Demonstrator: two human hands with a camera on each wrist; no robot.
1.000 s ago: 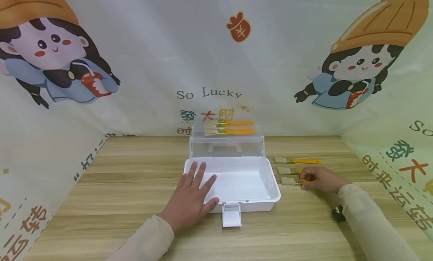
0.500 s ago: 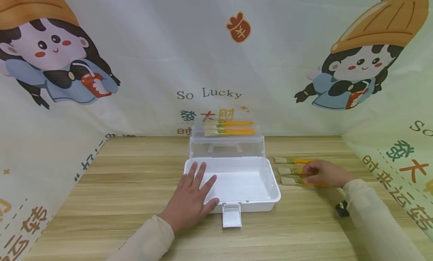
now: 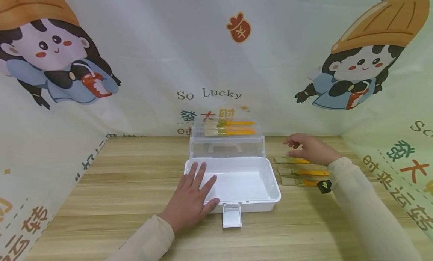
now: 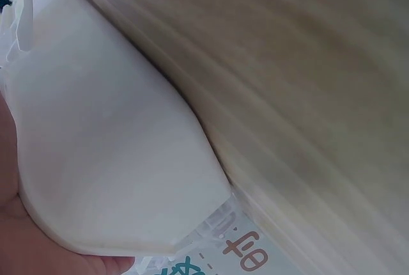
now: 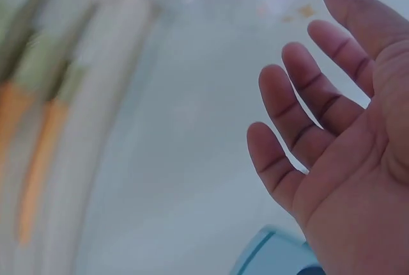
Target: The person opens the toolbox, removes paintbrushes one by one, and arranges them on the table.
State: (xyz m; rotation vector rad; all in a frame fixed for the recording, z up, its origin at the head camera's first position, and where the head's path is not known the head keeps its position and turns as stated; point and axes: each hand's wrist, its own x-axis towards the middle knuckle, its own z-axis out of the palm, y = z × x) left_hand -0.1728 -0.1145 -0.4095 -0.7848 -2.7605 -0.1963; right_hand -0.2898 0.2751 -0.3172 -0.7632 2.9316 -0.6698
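A white box (image 3: 240, 184) stands with its clear lid (image 3: 226, 146) raised at the back. My left hand (image 3: 189, 202) lies spread over the box's left side, fingers inside the rim; the left wrist view shows the box's outer wall (image 4: 115, 128) beside the hand (image 4: 38, 243). My right hand (image 3: 312, 148) hovers above the farthest of three brushes, its fingers loosely bent and empty, as the right wrist view also shows (image 5: 345, 160). The far brush (image 3: 284, 160), the middle brush (image 3: 312, 172) and the near brush (image 3: 291, 181) lie side by side right of the box.
Several yellow-handled brushes (image 3: 240, 132) lie on the raised clear part behind the box. The box's latch flap (image 3: 231, 218) hangs down in front. A printed cloth (image 3: 152, 65) stands behind and on both sides of the wooden table (image 3: 135, 186).
My right hand has left the near and middle brushes and moved up and away toward the back, above the far brush. My left hand has stayed in place.
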